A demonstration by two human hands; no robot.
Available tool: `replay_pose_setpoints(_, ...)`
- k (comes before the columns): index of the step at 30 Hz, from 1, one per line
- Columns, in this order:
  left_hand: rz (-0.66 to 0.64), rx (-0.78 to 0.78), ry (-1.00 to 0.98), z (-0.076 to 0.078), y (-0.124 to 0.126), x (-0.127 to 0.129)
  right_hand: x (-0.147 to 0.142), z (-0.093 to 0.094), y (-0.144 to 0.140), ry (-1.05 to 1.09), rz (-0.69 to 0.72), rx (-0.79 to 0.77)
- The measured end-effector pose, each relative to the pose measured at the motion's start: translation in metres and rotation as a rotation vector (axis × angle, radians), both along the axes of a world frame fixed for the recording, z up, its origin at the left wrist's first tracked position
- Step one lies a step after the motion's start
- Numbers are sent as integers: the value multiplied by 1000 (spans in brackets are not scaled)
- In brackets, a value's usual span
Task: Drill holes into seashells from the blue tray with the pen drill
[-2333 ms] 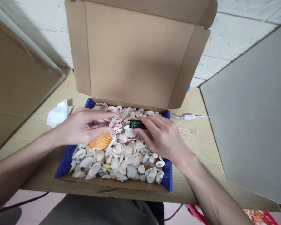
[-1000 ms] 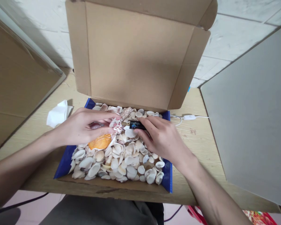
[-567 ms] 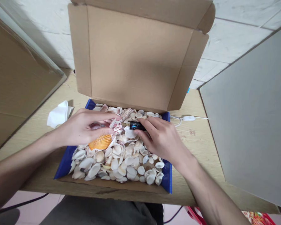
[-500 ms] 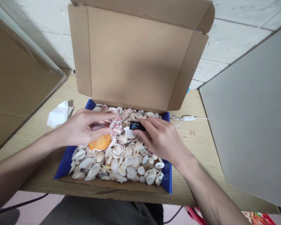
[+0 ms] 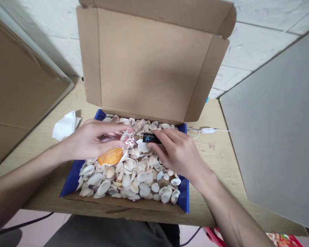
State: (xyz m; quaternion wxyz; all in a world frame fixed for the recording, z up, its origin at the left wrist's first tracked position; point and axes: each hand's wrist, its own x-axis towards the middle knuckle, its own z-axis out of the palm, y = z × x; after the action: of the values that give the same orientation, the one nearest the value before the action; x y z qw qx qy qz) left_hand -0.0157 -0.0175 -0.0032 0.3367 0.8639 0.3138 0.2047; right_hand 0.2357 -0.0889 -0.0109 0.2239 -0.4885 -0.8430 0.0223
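from my end the right hand [image 5: 181,154] covers most of the black tool [image 5: 149,138], so i can't read its lit display or see its tip where it meets the red-patterned shell [image 5: 129,141]. the left hand [image 5: 92,140] hides the shells under its palm. the box lid [image 5: 154,61] is cut off at the top edge.

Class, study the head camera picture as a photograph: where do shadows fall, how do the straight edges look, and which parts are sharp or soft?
Head view: light is soft and even, with no harsh glare; the raised box lid casts a shadow on the wall at left; the wide lens bends the side boards outward; the shells, left hand and right hand are sharp; the forearms at the edges look stretched.
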Motion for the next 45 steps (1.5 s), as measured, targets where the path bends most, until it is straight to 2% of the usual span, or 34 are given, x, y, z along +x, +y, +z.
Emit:
replay_pose_setpoints(10,-6,6,-25,-3,1,-1,0,-1,0,5,-10,-30)
replay_pose_setpoints(22,7,-24,16,0,0,-1,0,0,0,2,-3,-13)
replay_pose_setpoints(32,-27,39,-35,-4,2,0,0,-2,0,-3,-4,9)
replay_pose_setpoints(38,-5,50,-33,-6,2,-2,0,-2,0,-3,3,20)
replay_pose_setpoints(41,-8,62,-43,-4,2,-1,0,-2,0,7,17,61)
replay_pose_setpoints(45,-14,86,-41,-2,3,-1,2,-2,0,34,43,200)
